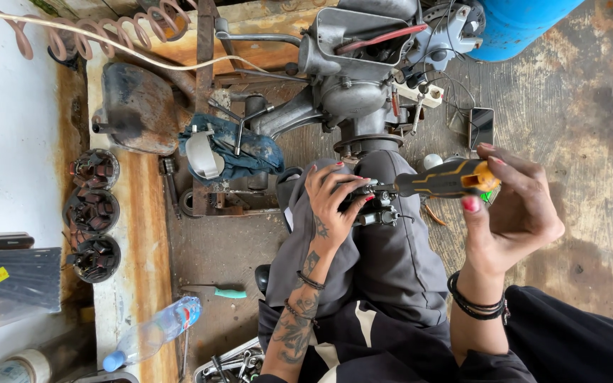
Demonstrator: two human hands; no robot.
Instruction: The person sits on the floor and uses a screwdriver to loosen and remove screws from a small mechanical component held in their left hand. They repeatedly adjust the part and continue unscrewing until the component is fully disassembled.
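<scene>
Right hand [516,213], fingers clamped on screwdriver [445,179], drives its tip into small metal part [370,206]; left hand [335,195], fingers closed, steadies it on knee [384,255].

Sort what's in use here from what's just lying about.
In use:
left hand on small metal part
right hand holding screwdriver

Lying about:
plastic bottle
green-handled tool
three coil rings
phone
blue rag

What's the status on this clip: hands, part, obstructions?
Left hand grips small metal part on knee. Right hand holds yellow-black screwdriver, tip at part. Nothing blocking.
</scene>
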